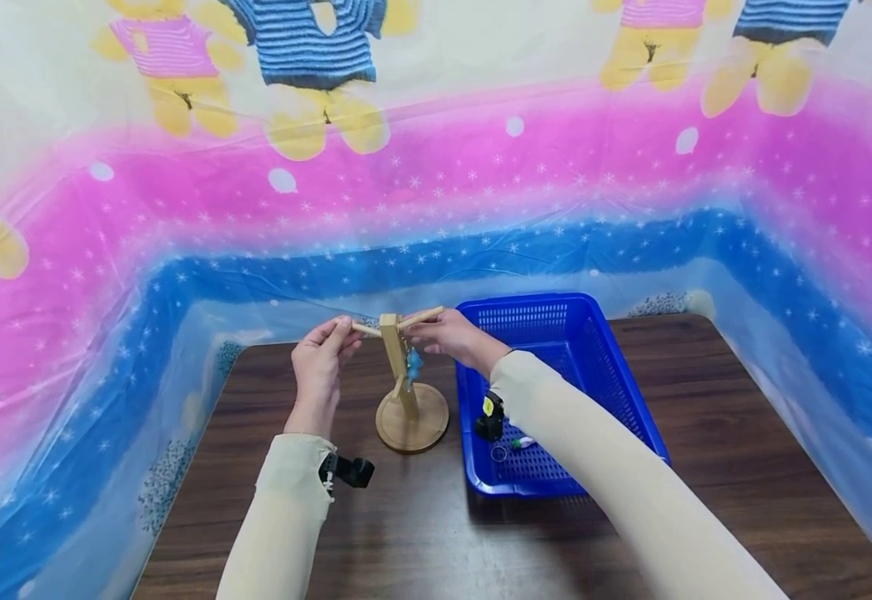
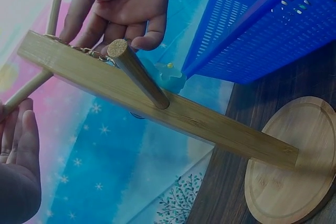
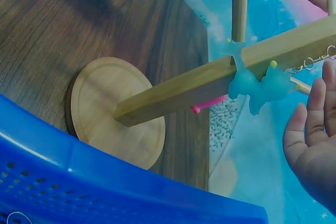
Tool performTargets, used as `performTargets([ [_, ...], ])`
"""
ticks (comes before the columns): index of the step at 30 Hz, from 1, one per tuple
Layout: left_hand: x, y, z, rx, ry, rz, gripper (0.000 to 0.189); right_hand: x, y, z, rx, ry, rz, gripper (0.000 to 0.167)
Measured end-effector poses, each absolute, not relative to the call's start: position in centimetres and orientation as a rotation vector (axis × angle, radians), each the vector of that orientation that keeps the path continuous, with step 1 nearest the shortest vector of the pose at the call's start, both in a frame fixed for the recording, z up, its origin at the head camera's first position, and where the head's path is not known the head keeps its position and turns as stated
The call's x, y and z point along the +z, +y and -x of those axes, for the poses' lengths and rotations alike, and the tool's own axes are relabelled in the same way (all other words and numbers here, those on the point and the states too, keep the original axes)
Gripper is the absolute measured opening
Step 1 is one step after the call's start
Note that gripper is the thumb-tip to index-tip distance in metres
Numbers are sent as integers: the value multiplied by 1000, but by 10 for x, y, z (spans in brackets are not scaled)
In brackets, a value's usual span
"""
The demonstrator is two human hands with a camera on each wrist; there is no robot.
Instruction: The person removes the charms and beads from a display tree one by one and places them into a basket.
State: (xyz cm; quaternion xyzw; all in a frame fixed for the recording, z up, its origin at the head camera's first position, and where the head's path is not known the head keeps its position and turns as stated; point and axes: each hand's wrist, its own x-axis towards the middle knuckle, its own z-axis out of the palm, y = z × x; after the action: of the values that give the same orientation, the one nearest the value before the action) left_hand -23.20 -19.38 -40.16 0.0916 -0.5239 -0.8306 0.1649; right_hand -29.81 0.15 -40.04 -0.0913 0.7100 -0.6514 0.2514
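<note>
A wooden peg stand [image 1: 393,350] with a round base stands on the table left of a basket. My left hand [image 1: 318,360] pinches the peg that sticks out on the left near the top of the post. By the upper right peg [image 1: 423,317], my right hand [image 1: 451,335] holds the top of a keychain close to the post, its other fingers loosely extended. From its metal chain [image 2: 94,53] hangs a translucent blue charm [image 3: 260,85] beside the post. A pink charm [image 3: 209,103] shows behind the post, partly hidden.
The blue plastic basket [image 1: 469,442] stands close to the right of the stand, under my right forearm. Inside it lies a small white and green item [image 1: 523,442] with a metal ring [image 1: 499,453]. A patterned cloth [image 1: 436,200] hangs behind the dark wooden table [image 1: 398,542].
</note>
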Motion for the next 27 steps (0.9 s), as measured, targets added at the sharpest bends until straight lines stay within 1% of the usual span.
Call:
performTargets([
  [6, -403, -195, 233, -2356, -1508, -266, 30, -402, -1, 298, -1816, 1925, 225, 30],
  [12, -405, -195, 233, -2354, -1494, -272, 26, -404, -1, 298, -1821, 1930, 247, 27],
  [15, -405, -195, 233, -2362, -1498, -266, 23, -405, 1, 298, -1826, 1925, 230, 27],
  [21, -403, -194, 232, -2354, -1519, -265, 29, -404, 4, 301, -1863, 1891, 189, 30],
  [25, -402, -195, 232, -2358, -1512, -262, 29, -402, 4, 302, -1879, 1860, 186, 27],
  [27, -402, -195, 232, -2357, -1518, -261, 29, -401, 5, 302, -1885, 1846, 192, 22],
])
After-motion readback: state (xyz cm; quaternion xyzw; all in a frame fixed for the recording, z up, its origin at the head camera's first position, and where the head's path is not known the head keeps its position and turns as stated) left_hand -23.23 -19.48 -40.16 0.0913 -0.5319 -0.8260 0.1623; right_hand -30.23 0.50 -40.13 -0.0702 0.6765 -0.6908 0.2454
